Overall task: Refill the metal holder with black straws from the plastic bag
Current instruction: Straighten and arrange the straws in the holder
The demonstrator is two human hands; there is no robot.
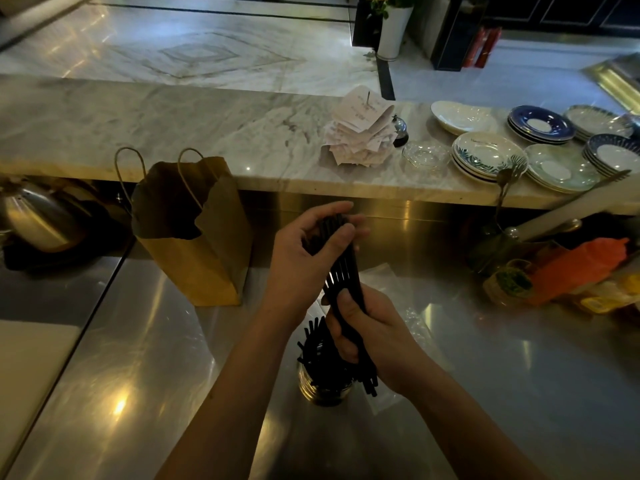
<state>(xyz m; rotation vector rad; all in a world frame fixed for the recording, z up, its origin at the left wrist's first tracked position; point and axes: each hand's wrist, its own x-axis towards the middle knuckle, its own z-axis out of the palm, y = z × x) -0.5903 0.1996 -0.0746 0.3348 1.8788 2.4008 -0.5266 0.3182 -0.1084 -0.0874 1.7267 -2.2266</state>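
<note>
steel counter [166, 358]: left hand [304, 251], right hand [370, 334] grip black straw bundle [341, 271] above metal holder [311, 386], lower centre. marble ledge [173, 126] across upper half; paper bag [197, 251] centre left, plates [485, 152] upper right.

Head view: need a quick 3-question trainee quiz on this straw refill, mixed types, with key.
1. True or false: the metal holder is empty.
2. The left hand and right hand both hold the straw bundle. Which one grips nearer the holder? A) left B) right C) both equally near
3. Fill in: the brown paper bag stands to the ____ of both hands, on the person's own sides.

Key
1. False: black straws already stand in it.
2. B
3. left
</note>
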